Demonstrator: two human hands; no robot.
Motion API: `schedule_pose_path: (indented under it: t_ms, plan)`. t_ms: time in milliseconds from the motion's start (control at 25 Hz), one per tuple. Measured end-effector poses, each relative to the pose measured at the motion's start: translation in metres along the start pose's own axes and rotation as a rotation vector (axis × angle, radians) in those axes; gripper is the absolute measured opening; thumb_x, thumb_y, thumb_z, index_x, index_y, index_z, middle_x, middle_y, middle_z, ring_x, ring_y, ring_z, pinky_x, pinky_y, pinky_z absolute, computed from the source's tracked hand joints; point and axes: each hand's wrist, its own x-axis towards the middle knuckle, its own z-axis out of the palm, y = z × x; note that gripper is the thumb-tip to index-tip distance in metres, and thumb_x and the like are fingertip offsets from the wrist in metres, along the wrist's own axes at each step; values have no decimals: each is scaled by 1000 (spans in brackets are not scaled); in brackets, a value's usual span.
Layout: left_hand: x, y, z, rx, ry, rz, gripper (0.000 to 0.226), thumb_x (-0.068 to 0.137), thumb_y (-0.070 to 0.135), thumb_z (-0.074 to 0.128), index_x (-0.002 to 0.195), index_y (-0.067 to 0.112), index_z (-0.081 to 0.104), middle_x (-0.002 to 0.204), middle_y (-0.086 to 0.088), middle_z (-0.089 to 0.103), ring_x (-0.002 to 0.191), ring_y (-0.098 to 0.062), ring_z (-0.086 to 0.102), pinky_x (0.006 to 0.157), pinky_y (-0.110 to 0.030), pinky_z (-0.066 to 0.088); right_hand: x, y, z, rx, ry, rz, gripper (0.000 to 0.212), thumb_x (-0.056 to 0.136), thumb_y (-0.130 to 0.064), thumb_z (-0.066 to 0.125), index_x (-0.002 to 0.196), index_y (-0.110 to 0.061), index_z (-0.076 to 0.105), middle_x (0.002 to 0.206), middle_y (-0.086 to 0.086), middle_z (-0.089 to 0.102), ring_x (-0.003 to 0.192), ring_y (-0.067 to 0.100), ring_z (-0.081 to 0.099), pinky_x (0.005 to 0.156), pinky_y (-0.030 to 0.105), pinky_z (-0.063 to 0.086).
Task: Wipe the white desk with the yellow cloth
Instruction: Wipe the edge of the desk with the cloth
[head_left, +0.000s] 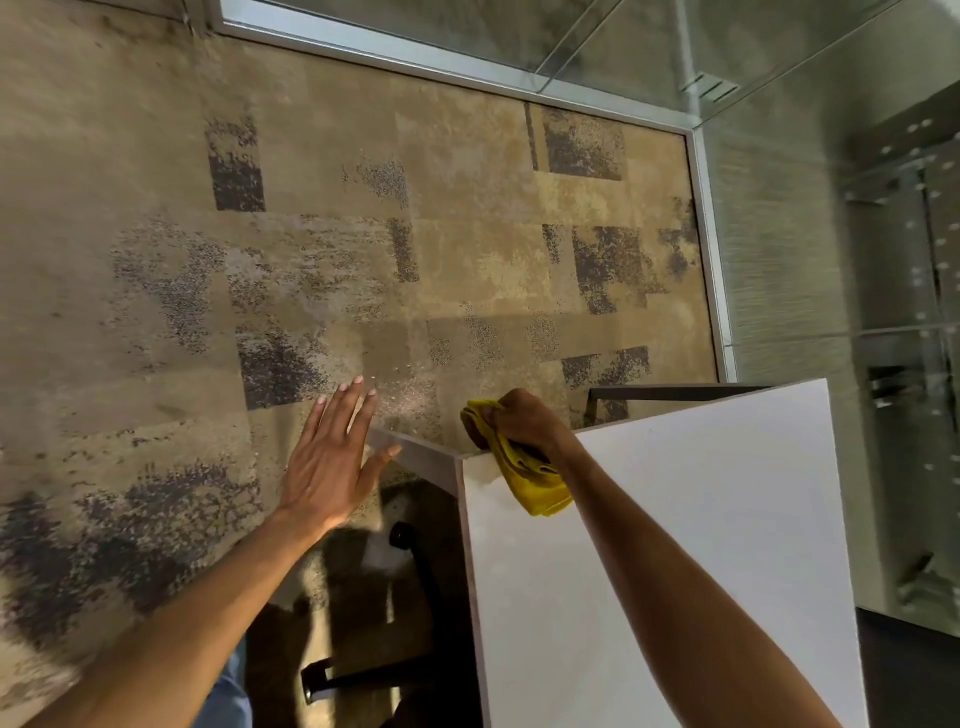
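The white desk (701, 519) fills the lower right, its far left corner near the middle of the view. My right hand (524, 421) is shut on the bunched yellow cloth (530, 480) and presses it at that corner, part of the cloth hanging past the desk's edge. My left hand (332, 457) hovers flat with fingers spread, just left of the desk corner, above the carpet, holding nothing.
Patterned tan and dark carpet (363, 234) covers the floor. A glass wall with a metal frame (706, 234) runs along the back and right. A dark chair base with a castor (400, 535) stands under the desk's left edge.
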Motion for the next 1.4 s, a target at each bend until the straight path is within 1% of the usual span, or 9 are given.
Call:
schedule_pose_path:
  t_ms: [160, 440, 560, 800, 1000, 1120, 1240, 1280, 1400]
  plan:
    - [-6, -9, -3, -6, -1, -24, 81, 102, 66, 18, 160, 10, 19, 170, -14, 11, 157, -26, 8, 128, -48, 7, -3, -19, 19, -1, -15, -24, 28, 97, -28, 52, 90, -2, 61, 89, 13, 61, 75, 23, 57, 56, 26, 40]
    - [-19, -28, -8, -6, 17, -59, 78, 104, 63, 19, 160, 9, 19, 170, -12, 10, 158, -24, 5, 128, -45, 3, -17, -43, 41, 3, 32, -49, 38, 98, -29, 50, 104, 7, 62, 107, 24, 65, 96, 36, 63, 69, 32, 42]
    - [-24, -40, -13, -18, 31, -84, 76, 104, 62, 20, 160, 9, 20, 170, -12, 12, 158, -24, 5, 128, -45, 2, -22, -47, 47, 28, 47, -69, 41, 98, -30, 51, 100, 8, 63, 98, 22, 65, 90, 34, 62, 68, 34, 41]
    - [-33, -56, -30, -16, 42, -93, 83, 102, 66, 13, 159, 7, 25, 170, -14, 13, 157, -26, 9, 127, -50, 8, -35, -55, 47, -42, 26, -144, 42, 98, -33, 51, 100, 6, 65, 102, 22, 69, 93, 36, 66, 79, 43, 52]
    - [-42, -63, -39, -7, 53, -95, 84, 102, 67, 12, 159, 7, 26, 169, -13, 14, 157, -26, 12, 128, -47, 7, -52, -71, 51, -197, -78, -207, 43, 98, -33, 51, 104, 7, 64, 106, 24, 68, 97, 37, 65, 77, 42, 49]
    - [-45, -65, -42, -6, 55, -93, 83, 102, 66, 16, 158, 7, 28, 169, -13, 16, 157, -26, 12, 128, -47, 6, -77, -71, 76, -448, -58, -372, 33, 98, -26, 50, 105, 2, 65, 104, 20, 70, 97, 35, 67, 75, 38, 50]
    - [-50, -65, -44, -4, 63, -92, 81, 102, 64, 16, 157, 7, 30, 169, -14, 19, 156, -26, 16, 127, -47, 8, -121, -67, 113, -692, 201, -661, 14, 80, -9, 62, 91, -10, 70, 85, 10, 73, 78, 25, 71, 69, 33, 56]
    - [-51, -66, -44, -2, 63, -97, 81, 102, 64, 15, 158, 7, 30, 169, -14, 19, 156, -26, 16, 128, -46, 7, -126, -67, 124, -754, 274, -746, 15, 77, -8, 64, 89, -11, 72, 84, 9, 74, 77, 22, 72, 76, 31, 56]
    - [-57, -71, -43, -5, 74, -127, 80, 103, 63, 15, 159, 8, 27, 169, -13, 17, 157, -25, 13, 128, -39, -2, -113, -62, 137, -899, 265, -786, 21, 84, -2, 58, 103, -2, 68, 110, 21, 70, 104, 28, 67, 108, 38, 42]
